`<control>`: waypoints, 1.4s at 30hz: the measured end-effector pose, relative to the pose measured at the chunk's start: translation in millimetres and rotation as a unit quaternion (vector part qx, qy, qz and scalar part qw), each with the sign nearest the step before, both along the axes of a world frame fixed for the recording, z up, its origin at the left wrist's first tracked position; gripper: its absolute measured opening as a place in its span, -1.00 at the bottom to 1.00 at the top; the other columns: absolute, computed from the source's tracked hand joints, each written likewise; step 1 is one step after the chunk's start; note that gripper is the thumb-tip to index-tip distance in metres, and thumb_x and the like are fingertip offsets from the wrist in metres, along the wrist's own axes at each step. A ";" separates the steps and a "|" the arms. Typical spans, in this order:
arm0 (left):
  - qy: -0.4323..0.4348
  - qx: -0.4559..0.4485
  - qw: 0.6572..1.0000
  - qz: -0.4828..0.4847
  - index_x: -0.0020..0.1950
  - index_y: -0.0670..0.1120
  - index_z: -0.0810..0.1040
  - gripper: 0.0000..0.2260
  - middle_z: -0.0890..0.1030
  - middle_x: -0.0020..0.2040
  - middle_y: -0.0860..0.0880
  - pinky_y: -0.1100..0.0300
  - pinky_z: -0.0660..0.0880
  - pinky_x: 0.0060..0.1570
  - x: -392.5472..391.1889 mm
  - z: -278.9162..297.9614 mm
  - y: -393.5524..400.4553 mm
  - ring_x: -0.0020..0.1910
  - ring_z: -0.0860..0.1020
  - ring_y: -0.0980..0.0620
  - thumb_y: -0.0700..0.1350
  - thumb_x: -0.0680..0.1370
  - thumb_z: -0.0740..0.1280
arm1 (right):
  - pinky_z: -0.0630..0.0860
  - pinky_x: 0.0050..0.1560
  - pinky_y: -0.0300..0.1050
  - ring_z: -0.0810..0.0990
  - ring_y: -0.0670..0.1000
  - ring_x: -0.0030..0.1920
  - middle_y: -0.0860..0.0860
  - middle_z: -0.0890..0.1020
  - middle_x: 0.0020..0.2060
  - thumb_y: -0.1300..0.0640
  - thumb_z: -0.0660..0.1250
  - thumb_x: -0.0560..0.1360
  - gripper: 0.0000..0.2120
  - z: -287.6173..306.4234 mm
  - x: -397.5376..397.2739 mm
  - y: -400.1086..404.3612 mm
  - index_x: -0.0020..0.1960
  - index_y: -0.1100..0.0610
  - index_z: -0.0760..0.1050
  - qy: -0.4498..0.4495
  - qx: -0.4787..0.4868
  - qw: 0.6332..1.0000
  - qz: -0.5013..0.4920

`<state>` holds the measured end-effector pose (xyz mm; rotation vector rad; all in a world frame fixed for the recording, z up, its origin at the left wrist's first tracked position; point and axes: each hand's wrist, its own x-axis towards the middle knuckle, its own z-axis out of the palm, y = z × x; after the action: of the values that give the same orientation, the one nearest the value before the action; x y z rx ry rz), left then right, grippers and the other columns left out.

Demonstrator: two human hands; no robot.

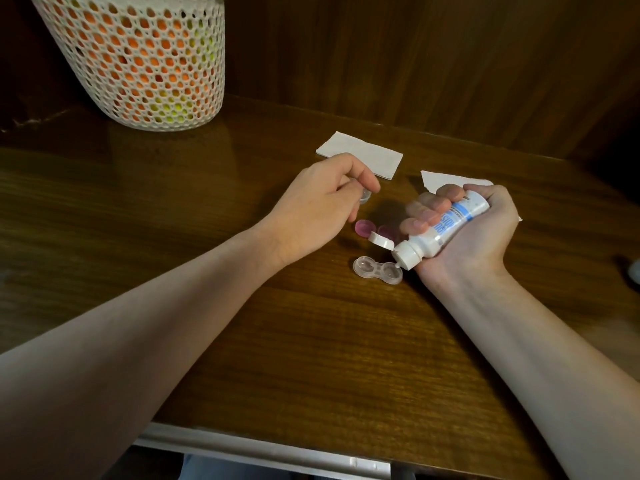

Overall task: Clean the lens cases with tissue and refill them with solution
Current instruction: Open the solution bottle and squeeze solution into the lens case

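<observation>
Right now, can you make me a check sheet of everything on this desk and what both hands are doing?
Surface: brown wooden desk, glossy, with a metal strip along its near edge.
Job's things: clear lens case lies open; solution bottle is tipped, flip cap open, nozzle at the case's right well. Two pink caps lie just behind. One folded tissue lies flat; another tissue peeks out behind the right hand.
Clutter: white mesh basket at the back left, orange and yellow shapes inside.
Grips: right hand grips the bottle; left hand pinches a small clear cap.
Cables: nothing seen.
Surroundings: wooden panel wall behind.
</observation>
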<state>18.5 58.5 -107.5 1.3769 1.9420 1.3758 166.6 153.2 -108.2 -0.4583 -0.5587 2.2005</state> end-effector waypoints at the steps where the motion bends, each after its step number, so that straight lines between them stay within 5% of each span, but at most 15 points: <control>1: -0.001 0.000 1.000 0.001 0.14 0.05 0.61 -0.77 0.59 -0.26 0.08 0.46 0.44 -0.37 -0.2 0.0 0.1 -0.37 0.53 0.29 -0.19 0.75 0.19 | 0.43 -0.46 -0.23 0.40 -0.06 -0.48 -0.03 0.43 -0.45 0.03 0.24 0.51 -0.72 0.1 -0.1 0.2 -0.36 0.09 0.44 0.001 0.002 1.000 0.000; 5: -0.006 0.002 1.000 -0.003 0.13 0.05 0.62 -0.77 0.59 -0.27 0.08 0.43 0.44 -0.37 -0.2 -0.6 -0.2 -0.38 0.52 0.26 -0.19 0.75 0.19 | 0.41 -0.47 -0.23 0.39 -0.06 -0.49 -0.03 0.41 -0.45 0.04 0.28 0.37 -0.82 0.3 -0.6 0.3 -0.37 0.09 0.43 0.006 0.007 1.000 0.004; 42: 0.005 -0.008 1.000 -0.009 0.13 0.04 0.61 -0.77 0.58 -0.28 0.08 0.47 0.42 -0.40 1.8 -0.8 -1.8 -0.42 0.50 0.29 -0.21 0.75 0.20 | 0.39 -0.46 -0.25 0.38 -0.06 -0.50 -0.03 0.41 -0.45 0.05 0.28 0.32 -0.85 1.5 -2.2 -1.4 -0.37 0.09 0.42 -0.012 0.011 0.999 -0.027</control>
<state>20.3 56.7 -108.2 1.3925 1.9381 1.3453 164.4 151.7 -106.7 -0.4848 -0.5759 2.1374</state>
